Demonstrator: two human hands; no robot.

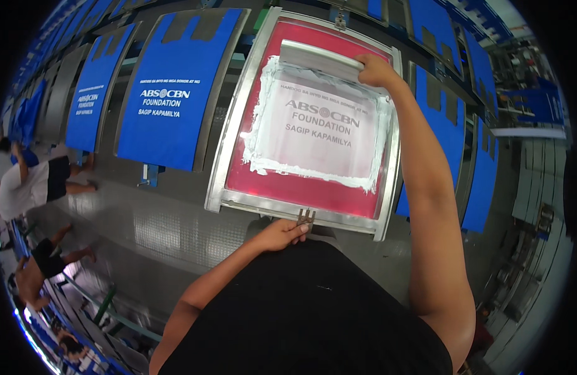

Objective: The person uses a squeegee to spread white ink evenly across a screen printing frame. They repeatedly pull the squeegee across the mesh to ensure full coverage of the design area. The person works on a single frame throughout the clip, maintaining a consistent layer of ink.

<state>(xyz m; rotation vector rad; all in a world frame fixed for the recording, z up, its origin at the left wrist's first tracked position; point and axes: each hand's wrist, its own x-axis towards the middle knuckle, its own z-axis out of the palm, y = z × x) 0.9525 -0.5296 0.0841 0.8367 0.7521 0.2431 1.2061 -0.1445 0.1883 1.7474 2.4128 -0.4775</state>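
Observation:
A silver-framed printing screen [235, 125] with pink mesh [357, 194] lies in front of me. Inside a ragged band of white paste [257, 159] is a pale translucent area with grey lettering. My right hand [377, 72] is closed on the right end of a metal squeegee [319, 55], which spans the upper part of the screen. My left hand [282, 234] is closed at the frame's near edge on a pronged metal bracket [306, 217], its fingertips partly hidden.
Rows of grey boards bearing blue printed fabric [166, 134] stand at left, right [479, 200] and beyond. Other workers [29, 184] [41, 269] are at the lower left along the grey floor [138, 212]. A pale slatted surface [532, 181] runs at far right.

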